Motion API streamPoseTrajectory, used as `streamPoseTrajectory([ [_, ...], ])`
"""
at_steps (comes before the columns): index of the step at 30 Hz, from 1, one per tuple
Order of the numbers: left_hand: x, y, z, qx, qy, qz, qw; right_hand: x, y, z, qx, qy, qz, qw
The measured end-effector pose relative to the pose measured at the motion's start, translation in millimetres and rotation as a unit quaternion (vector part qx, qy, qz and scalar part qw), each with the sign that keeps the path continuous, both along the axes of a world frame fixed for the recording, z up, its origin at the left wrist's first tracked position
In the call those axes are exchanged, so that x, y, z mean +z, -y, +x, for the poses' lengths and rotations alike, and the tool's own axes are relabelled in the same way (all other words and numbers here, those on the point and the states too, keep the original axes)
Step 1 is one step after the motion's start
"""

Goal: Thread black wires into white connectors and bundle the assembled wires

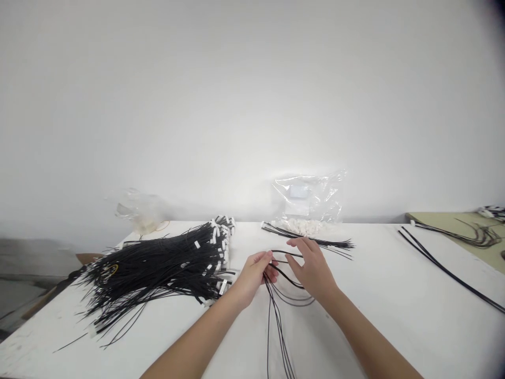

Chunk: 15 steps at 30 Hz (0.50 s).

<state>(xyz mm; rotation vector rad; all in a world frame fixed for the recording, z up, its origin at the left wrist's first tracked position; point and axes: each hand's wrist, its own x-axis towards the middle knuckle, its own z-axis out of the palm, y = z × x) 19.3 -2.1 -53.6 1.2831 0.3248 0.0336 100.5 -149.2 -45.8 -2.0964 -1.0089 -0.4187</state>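
My left hand is closed, thumb against fingers, on a few thin black wires just right of the table's middle. Their long ends hang down toward the front edge, while other lengths loop out to the right. My right hand is beside these loops, thumb and index finger apart. Some of the loops pass behind it, and its lower fingers are partly hidden. Whatever sits at the wire ends inside my left hand is covered by the fingers.
A large pile of black wires with white connectors covers the table's left. Behind my hands lie a smaller wire bundle, loose white connectors and a clear plastic bag. Long black cables lie at right.
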Motion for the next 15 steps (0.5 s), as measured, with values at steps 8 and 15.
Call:
streamPoseTrajectory([
  [8, 4.9, -10.0, 3.9, 0.087, 0.014, -0.108, 0.99, 0.2, 1.0, 4.2, -0.033, 0.079, -0.014, 0.996],
  [15, 7.6, -12.6, 4.7, 0.077, 0.018, -0.175, 0.981, -3.3, -4.2, -1.3, -0.091, 0.079, -0.008, 0.993],
])
